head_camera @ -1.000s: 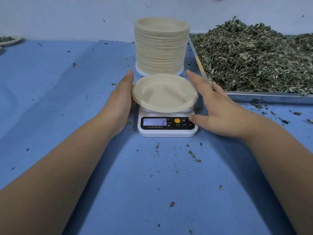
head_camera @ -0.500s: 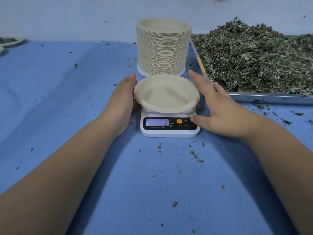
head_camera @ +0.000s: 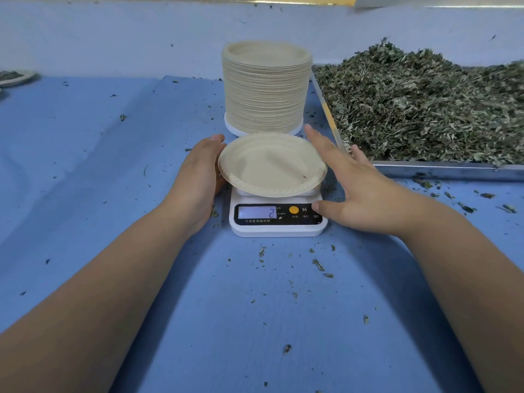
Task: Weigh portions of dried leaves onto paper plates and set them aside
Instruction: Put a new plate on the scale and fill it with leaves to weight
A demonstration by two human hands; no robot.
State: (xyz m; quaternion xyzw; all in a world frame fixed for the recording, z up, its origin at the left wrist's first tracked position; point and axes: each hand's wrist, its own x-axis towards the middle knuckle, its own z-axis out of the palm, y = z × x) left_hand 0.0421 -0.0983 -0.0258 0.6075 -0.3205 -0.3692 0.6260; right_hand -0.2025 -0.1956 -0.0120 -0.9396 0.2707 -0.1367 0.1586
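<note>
An empty beige paper plate (head_camera: pixel 272 164) lies on a small white digital scale (head_camera: pixel 276 226) whose display reads 2. My left hand (head_camera: pixel 198 180) rests against the plate's left rim with straight fingers. My right hand (head_camera: pixel 360 191) lies flat beside the plate's right rim, its thumb on the right end of the scale's button panel. A tall stack of paper plates (head_camera: pixel 266 89) stands right behind the scale. A big heap of dried green leaves (head_camera: pixel 425 109) fills a metal tray (head_camera: pixel 442 167) at the right.
The blue table cover (head_camera: pixel 113 171) is strewn with leaf crumbs, mostly in front of the scale. A filled plate (head_camera: pixel 15 78) sits at the far left edge. A pale wall runs along the back.
Both hands stay at the plate's sides; the right thumb has shifted slightly further onto the scale's buttons. The display still reads 2.
</note>
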